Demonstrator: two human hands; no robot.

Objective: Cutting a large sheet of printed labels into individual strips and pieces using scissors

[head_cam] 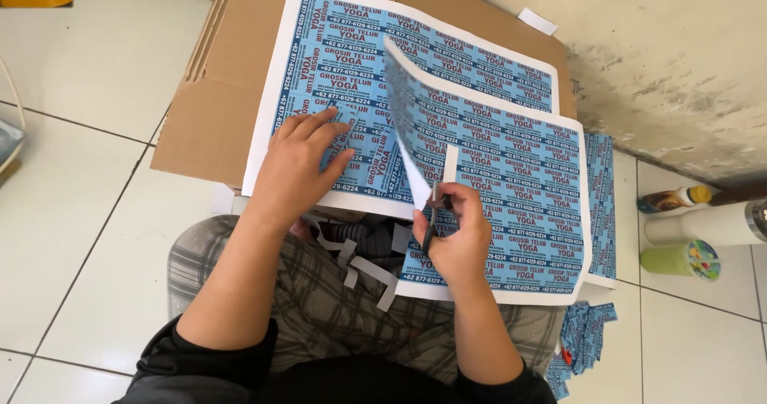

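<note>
My right hand [453, 232] is shut on a pair of scissors [432, 212] whose blades bite into the near edge of a blue printed label sheet [511, 164]. The cut runs up the sheet, and its left part curls upward. My left hand [300, 164] lies flat with spread fingers on a second blue label sheet [335, 60], which rests on a flattened brown cardboard box [216, 108]. White paper strips [363, 264] lie on my lap, on the plaid shorts.
A stack of cut blue labels [601, 204] lies at the right, and more cut labels [579, 336] sit by my right knee. Bottles and a green tube [679, 258] stand against the rough wall at the right. The floor is white tile [72, 212].
</note>
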